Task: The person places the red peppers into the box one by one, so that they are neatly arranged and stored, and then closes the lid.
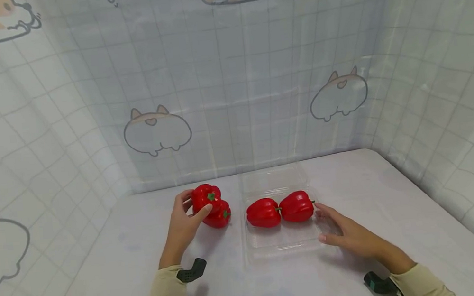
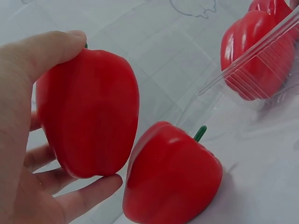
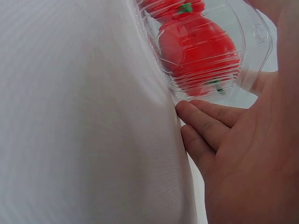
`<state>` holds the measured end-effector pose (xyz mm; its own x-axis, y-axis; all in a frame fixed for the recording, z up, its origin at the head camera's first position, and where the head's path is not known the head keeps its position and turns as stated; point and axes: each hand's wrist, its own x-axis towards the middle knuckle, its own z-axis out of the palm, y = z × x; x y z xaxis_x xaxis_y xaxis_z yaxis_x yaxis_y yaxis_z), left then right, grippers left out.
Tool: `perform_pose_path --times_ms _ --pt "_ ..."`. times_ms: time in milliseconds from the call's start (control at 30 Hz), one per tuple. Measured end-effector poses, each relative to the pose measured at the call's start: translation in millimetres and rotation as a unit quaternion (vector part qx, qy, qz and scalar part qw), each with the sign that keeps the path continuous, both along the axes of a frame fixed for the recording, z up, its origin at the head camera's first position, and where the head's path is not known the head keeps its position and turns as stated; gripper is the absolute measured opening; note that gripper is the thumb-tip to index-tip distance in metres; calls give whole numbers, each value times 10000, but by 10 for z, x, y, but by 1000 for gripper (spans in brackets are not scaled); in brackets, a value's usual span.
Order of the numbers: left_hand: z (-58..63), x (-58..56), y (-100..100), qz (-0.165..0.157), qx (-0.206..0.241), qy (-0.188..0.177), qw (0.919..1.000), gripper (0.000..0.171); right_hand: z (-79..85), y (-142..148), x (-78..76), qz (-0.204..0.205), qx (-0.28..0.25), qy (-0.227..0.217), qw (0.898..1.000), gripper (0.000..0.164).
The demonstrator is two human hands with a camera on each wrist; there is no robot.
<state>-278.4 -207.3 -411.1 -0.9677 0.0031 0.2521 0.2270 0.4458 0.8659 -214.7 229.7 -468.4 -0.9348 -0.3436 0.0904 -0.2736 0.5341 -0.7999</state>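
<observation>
My left hand point(image 1: 187, 222) holds a red bell pepper point(image 2: 91, 112) between thumb and fingers, its green stem facing up and right in the head view. Just beneath and beside it, a second red bell pepper point(image 2: 173, 175) lies on the table with its stem pointing right. Two more red bell peppers, a left one point(image 1: 263, 213) and a right one point(image 1: 296, 206), lie end to end in a clear plastic container point(image 1: 284, 239). At the container's right side is my right hand point(image 1: 352, 237), its fingers fairly straight and spread around that edge, no pepper in its grasp.
The container's clear lid point(image 1: 273, 179) lies folded back toward the rear wall. A white table point(image 1: 138, 276) carries everything. Light curtains with a grid and dog drawings point(image 1: 157, 132) enclose the back and both sides. Dark wrist devices point(image 1: 192, 270) sit on both sleeves.
</observation>
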Motion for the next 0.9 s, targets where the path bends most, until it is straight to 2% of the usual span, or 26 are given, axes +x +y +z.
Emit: perform_pose_path --times_ms 100,333,900 --pt "2 2 19 -67 -32 88 9999 84 0 -2 4 -10 -12 -31 10000 82" --pt "8 4 42 -79 -468 424 9980 84 12 -12 19 -18 -38 -39 10000 82" --pt "53 61 175 -162 -407 417 9982 85 31 -18 25 -12 -9 -10 10000 82"
